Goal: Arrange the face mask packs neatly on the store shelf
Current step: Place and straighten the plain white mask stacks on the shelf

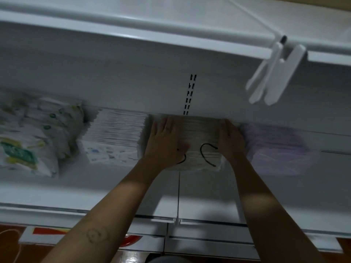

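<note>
We see through one wide-angle camera worn on the head, close above the lower shelf (114, 186), facing forward and down; the back panel (114, 76) rises just beyond our fingers (161, 126), the upper shelf (133, 33) above them.

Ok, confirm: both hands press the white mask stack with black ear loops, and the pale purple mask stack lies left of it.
No: the head view shows the pale purple mask stack right of the white mask stack; left hand and right hand press it.
</note>
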The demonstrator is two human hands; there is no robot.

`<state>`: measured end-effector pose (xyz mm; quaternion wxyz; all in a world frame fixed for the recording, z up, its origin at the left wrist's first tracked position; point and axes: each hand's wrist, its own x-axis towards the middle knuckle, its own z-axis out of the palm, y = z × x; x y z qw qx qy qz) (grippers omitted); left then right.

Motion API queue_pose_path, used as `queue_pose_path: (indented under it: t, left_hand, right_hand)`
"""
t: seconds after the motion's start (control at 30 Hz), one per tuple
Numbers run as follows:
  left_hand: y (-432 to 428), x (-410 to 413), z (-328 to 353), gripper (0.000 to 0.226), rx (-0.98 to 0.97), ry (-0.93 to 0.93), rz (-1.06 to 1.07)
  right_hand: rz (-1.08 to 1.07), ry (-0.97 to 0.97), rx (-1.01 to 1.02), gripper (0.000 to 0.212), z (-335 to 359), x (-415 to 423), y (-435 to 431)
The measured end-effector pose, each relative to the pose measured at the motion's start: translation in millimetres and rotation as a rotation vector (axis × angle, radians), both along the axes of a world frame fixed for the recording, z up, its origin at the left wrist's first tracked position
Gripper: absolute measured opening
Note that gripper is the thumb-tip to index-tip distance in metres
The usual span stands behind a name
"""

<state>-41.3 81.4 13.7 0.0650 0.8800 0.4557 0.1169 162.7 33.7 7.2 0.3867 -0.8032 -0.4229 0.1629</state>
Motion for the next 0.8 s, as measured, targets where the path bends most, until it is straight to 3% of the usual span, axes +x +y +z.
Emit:
queue_pose_path:
  t: [0.1,0.2,0.33,0.57,0.7,0.8]
  left_hand:
    - [0,0,1,0.084,0.023,-0.026,0.001]
    - [3,2,1,0.085,0.022,-0.056,-0.001]
    - [6,7,0,0.088,0.005,-0.056,-0.017]
    - [-3,2,-12,0.103,0.054,-0.016,-0.064]
    - [-17,-2,-21,0.090,0.106,-0.039,-0.070]
    - [-32,-12,-31,0.080,0.154,-0.102,-0.046]
  right_hand:
    - [-0.067,-0.032,0.106,0.049,5,2,-1]
    - [-0.097,-0.276,0.176,0.062,6,0,-4]
    - [0.213,-0.438,-0.044,0.075,0,-2,-1]
    - [0.219,-0.717,-0.065,0.082,-2,-10,-11]
    - [0.325,-0.795,-0.159,0.084,-12,-22,-14]
    - [0.249,-0.819,-0.007,0.074,-8,-27,-18]
